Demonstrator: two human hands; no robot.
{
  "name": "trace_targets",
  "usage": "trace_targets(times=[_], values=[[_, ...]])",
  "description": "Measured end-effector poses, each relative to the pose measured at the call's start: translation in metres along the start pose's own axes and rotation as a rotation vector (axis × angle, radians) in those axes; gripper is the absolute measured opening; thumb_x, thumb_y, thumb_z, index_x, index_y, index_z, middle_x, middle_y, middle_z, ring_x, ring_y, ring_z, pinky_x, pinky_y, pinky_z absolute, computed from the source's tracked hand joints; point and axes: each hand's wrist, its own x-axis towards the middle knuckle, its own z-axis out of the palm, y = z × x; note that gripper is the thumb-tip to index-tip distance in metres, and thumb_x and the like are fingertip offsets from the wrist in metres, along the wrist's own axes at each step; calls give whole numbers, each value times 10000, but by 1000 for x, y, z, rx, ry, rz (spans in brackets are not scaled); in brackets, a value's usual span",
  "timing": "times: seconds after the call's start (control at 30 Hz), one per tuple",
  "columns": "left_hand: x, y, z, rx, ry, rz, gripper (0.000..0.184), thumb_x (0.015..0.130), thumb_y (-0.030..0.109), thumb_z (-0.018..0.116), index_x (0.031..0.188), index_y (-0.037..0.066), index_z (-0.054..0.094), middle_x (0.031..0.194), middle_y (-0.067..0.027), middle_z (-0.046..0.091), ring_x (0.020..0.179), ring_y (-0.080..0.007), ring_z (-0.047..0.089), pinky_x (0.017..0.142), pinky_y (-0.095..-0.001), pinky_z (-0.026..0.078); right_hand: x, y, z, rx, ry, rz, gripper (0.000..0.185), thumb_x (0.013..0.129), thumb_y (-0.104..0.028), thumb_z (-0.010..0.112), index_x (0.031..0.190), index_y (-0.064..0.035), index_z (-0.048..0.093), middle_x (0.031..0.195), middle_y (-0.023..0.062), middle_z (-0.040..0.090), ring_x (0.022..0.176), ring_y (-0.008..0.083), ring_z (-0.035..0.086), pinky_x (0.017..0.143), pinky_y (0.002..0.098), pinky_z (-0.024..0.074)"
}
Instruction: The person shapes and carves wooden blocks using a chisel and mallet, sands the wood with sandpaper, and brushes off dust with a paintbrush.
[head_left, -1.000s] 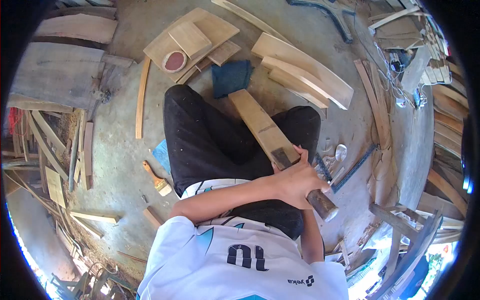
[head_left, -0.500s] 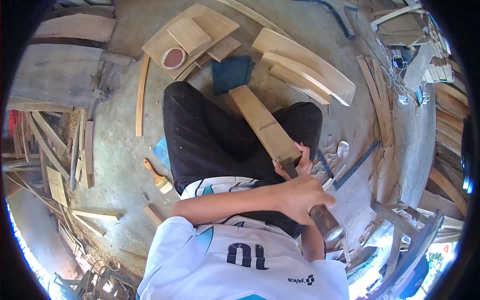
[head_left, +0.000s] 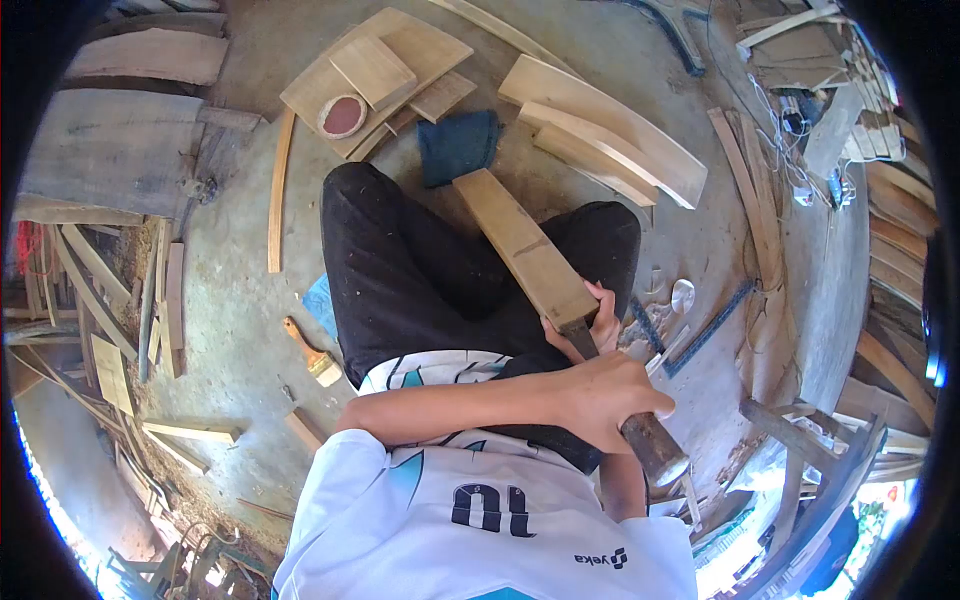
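Note:
A long narrow wooden board lies slanted across my lap, its near end between my hands. My right hand is closed around that near end, with fingers showing on both sides. My left hand, its arm crossing in front of my body, is wrapped round a wooden-handled chisel. The thick handle sticks out below the fist. Its dark metal blade points at the board's near end; the cutting tip cannot be made out. Part of my right forearm is hidden under the left arm.
Around my legs on the concrete floor are stacked boards, a round sanding disc, a dark blue cloth, curved wood pieces, a paintbrush and a metal square. A wooden stool stands at the right.
The whole view has shifted slightly to the left. Both hands keep their grips, and the board and chisel have hardly moved relative to each other.

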Motion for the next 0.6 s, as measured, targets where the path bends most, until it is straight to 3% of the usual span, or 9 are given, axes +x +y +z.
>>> trace_targets(times=[0.13,0.2,0.33,0.47,0.6], values=[[3,-8,0,45,61,10,392,560,164,795,888,20,634,635,-156,618,657,-392,638,571,-461,472,1,1,-1,-12,-2,-14,762,585,-240,906,1178,-40,471,1079,176,699,1012,351,692,1081,493,419],[1,6,-1,-9,-17,-6,393,572,163,796,905,21,644,642,-157,623,658,-388,642,571,-452,479,2,-1,0,-26,22,-31,761,581,-243,903,1172,-33,471,1075,170,700,997,359,695,1072,493,430],[0,1,0,-75,47,-49,339,587,153,797,848,32,618,626,-150,610,650,-385,634,550,-444,458,0,5,1,-31,31,-97,792,573,-250,910,1188,-19,468,1115,171,688,1014,369,682,1071,498,428],[0,19,-9,-67,32,54,312,556,72,777,814,53,601,690,-92,657,665,-305,673,541,-404,454,-8,6,-4,-105,-40,-47,866,565,-310,920,1231,-7,458,1230,164,639,1152,377,601,1128,512,340],[1,23,-16,9,-18,45,314,544,69,773,808,58,603,698,-82,663,676,-297,678,583,-401,458,-4,3,-4,-254,2,-122,932,566,-401,908,1281,-13,451,1326,131,590,1300,367,489,1166,547,247]])
